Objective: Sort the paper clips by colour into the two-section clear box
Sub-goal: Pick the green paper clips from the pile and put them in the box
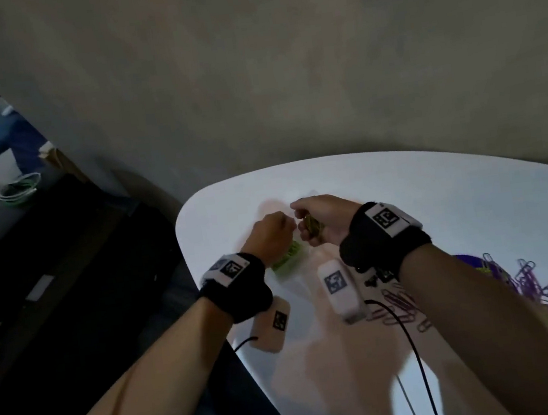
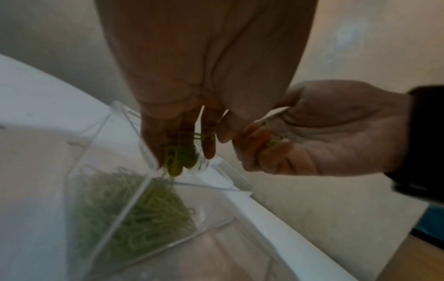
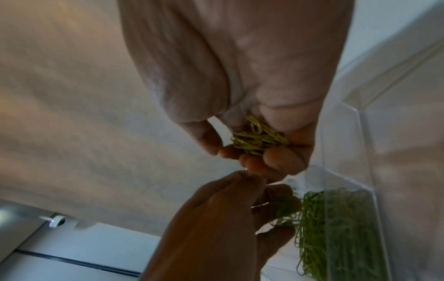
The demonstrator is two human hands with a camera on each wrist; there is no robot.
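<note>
A clear two-section box (image 2: 100,144) stands on the white table (image 1: 436,194) near its left edge. One section holds a heap of green paper clips (image 2: 134,205). My left hand (image 2: 182,157) hangs right above that section, its fingertips pinching a few green clips (image 2: 174,161). Close to its right, my right hand (image 3: 252,152) is cupped around a bunch of green clips (image 3: 259,138). In the head view, both hands, left (image 1: 274,233) and right (image 1: 316,223), meet over the box (image 1: 294,273). A mixed purple and green pile (image 1: 533,282) lies at the right.
Loose purple clips (image 1: 398,305) lie under my right forearm. Black cables (image 1: 419,362) run across the near table. A grey wall rises behind the table. The table's left edge (image 1: 210,318) drops to a dark floor.
</note>
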